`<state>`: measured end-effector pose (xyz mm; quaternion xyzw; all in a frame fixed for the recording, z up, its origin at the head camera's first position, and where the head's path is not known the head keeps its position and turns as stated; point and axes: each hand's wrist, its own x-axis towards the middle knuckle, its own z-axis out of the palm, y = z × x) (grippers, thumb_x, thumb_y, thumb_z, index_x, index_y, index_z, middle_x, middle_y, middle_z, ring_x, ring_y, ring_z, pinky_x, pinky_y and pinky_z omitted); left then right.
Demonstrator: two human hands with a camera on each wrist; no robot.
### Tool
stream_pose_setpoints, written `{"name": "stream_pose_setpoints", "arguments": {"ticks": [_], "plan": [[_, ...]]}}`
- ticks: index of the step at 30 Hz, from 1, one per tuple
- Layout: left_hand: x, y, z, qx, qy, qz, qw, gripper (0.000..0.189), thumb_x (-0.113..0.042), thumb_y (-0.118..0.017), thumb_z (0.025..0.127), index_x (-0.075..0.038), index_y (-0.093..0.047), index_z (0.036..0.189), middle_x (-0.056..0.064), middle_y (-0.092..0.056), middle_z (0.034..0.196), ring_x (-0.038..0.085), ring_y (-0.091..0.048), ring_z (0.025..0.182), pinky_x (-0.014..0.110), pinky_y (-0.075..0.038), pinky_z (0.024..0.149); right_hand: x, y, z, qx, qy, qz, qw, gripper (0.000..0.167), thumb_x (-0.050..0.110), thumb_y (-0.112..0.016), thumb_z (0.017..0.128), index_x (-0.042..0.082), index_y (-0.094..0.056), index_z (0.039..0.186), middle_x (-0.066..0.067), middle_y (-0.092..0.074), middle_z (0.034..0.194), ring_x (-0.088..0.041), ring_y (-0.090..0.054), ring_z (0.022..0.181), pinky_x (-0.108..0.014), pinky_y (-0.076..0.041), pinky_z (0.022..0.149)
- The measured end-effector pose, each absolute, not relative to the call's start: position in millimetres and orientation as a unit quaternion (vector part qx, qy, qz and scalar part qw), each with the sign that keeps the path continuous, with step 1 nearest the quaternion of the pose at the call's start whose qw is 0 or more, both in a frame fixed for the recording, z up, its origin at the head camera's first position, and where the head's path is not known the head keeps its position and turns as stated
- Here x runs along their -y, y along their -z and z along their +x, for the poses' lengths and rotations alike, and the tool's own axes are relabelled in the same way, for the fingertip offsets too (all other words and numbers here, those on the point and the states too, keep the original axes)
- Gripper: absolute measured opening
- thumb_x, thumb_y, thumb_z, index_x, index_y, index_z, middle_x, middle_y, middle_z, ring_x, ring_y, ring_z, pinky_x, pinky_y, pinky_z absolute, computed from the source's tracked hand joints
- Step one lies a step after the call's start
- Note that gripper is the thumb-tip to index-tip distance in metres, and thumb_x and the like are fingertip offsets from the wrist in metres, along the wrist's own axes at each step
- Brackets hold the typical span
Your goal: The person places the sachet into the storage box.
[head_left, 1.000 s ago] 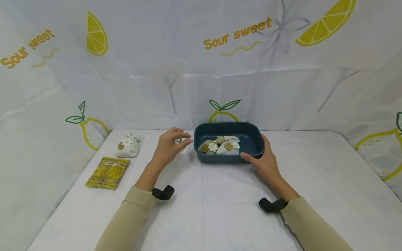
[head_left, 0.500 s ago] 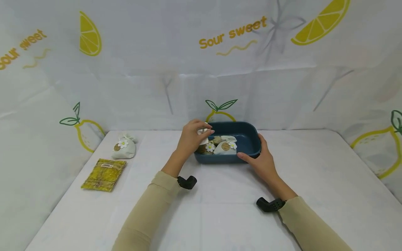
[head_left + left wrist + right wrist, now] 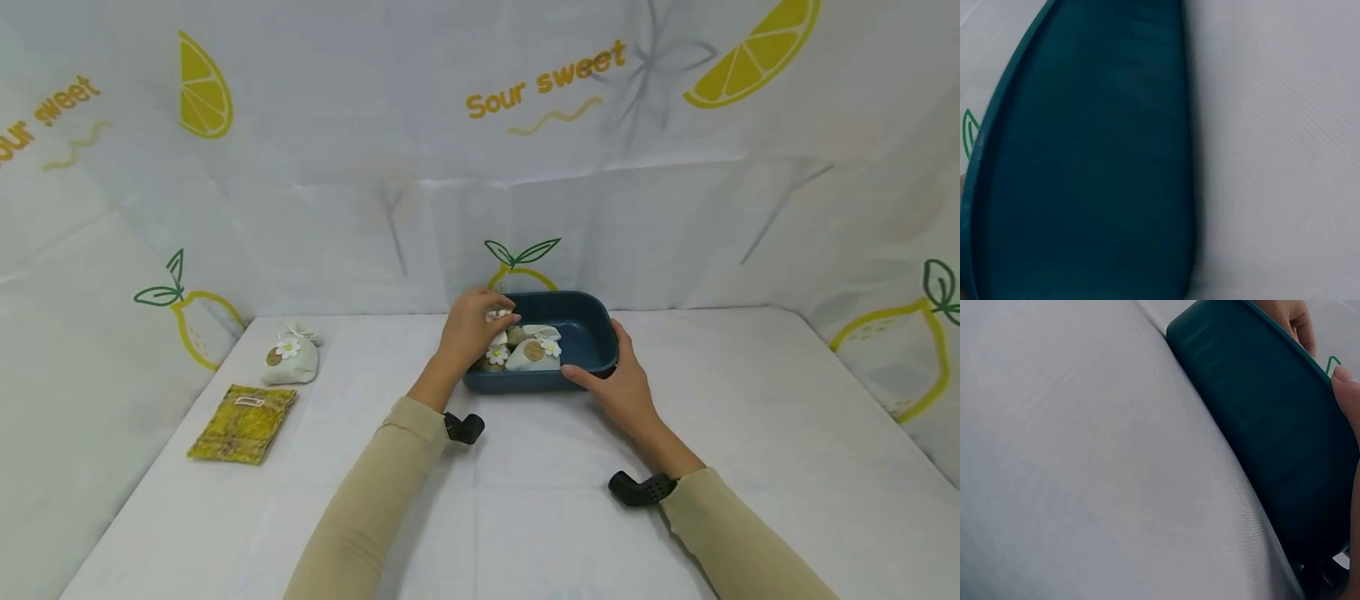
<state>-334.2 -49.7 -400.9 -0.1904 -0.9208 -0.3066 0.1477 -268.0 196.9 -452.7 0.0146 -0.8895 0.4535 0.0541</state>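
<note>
My left hand (image 3: 468,329) reaches over the left end of a dark blue-green plastic bin (image 3: 525,382). Between its thumb and fingers it pinches a small white pouch (image 3: 498,316), mostly hidden by the hand. My right hand (image 3: 622,387) grips the bin's right end, thumb over the front rim. Inside the bin lie a pale drawstring pouch (image 3: 534,354) with a daisy and a round brown tag, and a tan pouch (image 3: 495,364) with a daisy, partly covered by the left hand. The bin's outer wall (image 3: 1091,156) fills much of the left wrist view.
On the left of the white-covered table (image 3: 540,517) stands another pale drawstring pouch (image 3: 294,360) with a daisy. A flat yellow patterned packet (image 3: 243,425) with a white label lies in front of it. A lemon-printed white cloth (image 3: 337,167) hangs behind the table.
My left hand has moved right, from beside the bin to over its left end and then lower, carrying the small white pouch. The right hand keeps its grip on the bin.
</note>
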Motion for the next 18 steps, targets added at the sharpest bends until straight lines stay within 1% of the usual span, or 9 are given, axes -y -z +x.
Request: {"name": "stream_pose_setpoints", "arguments": {"ticks": [2, 4, 6, 8, 12, 16, 18], "plan": [[50.1, 401.4, -334.6, 0.934, 0.276, -0.192, 0.124, 0.031, -0.035, -0.073, 0.093, -0.014, -0.076, 0.117, 0.005, -0.072, 0.122, 0.027, -0.063, 0.121, 0.044, -0.044, 0.115, -195.9, 452.2, -267.7, 0.890, -0.453, 0.015, 0.054, 0.112, 0.053, -0.074, 0.087, 0.018, -0.002, 0.164, -0.015, -0.017, 0.170, -0.041, -0.025, 0.154, -0.065, -0.029, 0.120], [49.9, 401.1, -335.2, 0.946, 0.244, -0.191, 0.097, 0.035, -0.037, -0.070, 0.095, -0.015, -0.074, 0.122, 0.005, -0.071, 0.126, 0.027, -0.060, 0.128, 0.047, -0.033, 0.123, -196.0, 451.9, -267.6, 0.890, -0.452, 0.014, 0.053, 0.112, 0.053, -0.074, 0.087, 0.018, -0.001, 0.164, -0.016, -0.017, 0.170, -0.042, -0.025, 0.154, -0.065, -0.029, 0.119], [49.2, 400.4, -335.7, 0.957, 0.213, -0.186, 0.068, 0.037, -0.040, -0.065, 0.097, -0.017, -0.071, 0.126, 0.004, -0.070, 0.129, 0.026, -0.058, 0.132, 0.050, -0.023, 0.128, -196.5, 451.3, -267.7, 0.890, -0.452, 0.014, 0.051, 0.112, 0.053, -0.074, 0.087, 0.018, -0.001, 0.164, -0.016, -0.016, 0.170, -0.042, -0.024, 0.154, -0.065, -0.028, 0.120], [48.4, 399.2, -335.7, 0.965, 0.188, -0.180, 0.042, 0.040, -0.042, -0.060, 0.100, -0.018, -0.068, 0.131, 0.003, -0.068, 0.133, 0.024, -0.055, 0.136, 0.051, -0.017, 0.129, -196.8, 451.3, -267.9, 0.891, -0.452, 0.013, 0.049, 0.112, 0.053, -0.074, 0.087, 0.018, -0.001, 0.164, -0.015, -0.016, 0.170, -0.042, -0.024, 0.154, -0.065, -0.028, 0.120], [47.0, 397.9, -334.8, 0.973, 0.149, -0.176, 0.010, 0.042, -0.044, -0.053, 0.104, -0.019, -0.063, 0.137, 0.002, -0.064, 0.140, 0.022, -0.050, 0.141, 0.051, -0.011, 0.130, -197.0, 452.5, -268.6, 0.891, -0.451, 0.011, 0.048, 0.112, 0.054, -0.074, 0.087, 0.018, 0.000, 0.164, -0.015, -0.015, 0.170, -0.042, -0.024, 0.154, -0.065, -0.028, 0.120], [46.3, 397.9, -333.2, 0.977, 0.112, -0.181, 0.004, 0.044, -0.045, -0.049, 0.105, -0.021, -0.061, 0.140, 0.001, -0.060, 0.145, 0.021, -0.049, 0.143, 0.052, -0.010, 0.130, -197.0, 453.6, -269.2, 0.890, -0.452, 0.014, 0.053, 0.112, 0.053, -0.074, 0.087, 0.018, -0.001, 0.164, -0.015, -0.017, 0.170, -0.041, -0.025, 0.154, -0.065, -0.029, 0.120], [45.9, 396.9, -331.5, 0.978, 0.097, -0.183, -0.002, 0.047, -0.048, -0.048, 0.105, -0.021, -0.059, 0.142, 0.002, -0.057, 0.149, 0.023, -0.048, 0.144, 0.054, -0.010, 0.130, -197.2, 453.7, -269.2, 0.890, -0.452, 0.015, 0.054, 0.111, 0.053, -0.074, 0.087, 0.019, -0.001, 0.164, -0.015, -0.017, 0.170, -0.041, -0.025, 0.154, -0.065, -0.029, 0.119]]}}
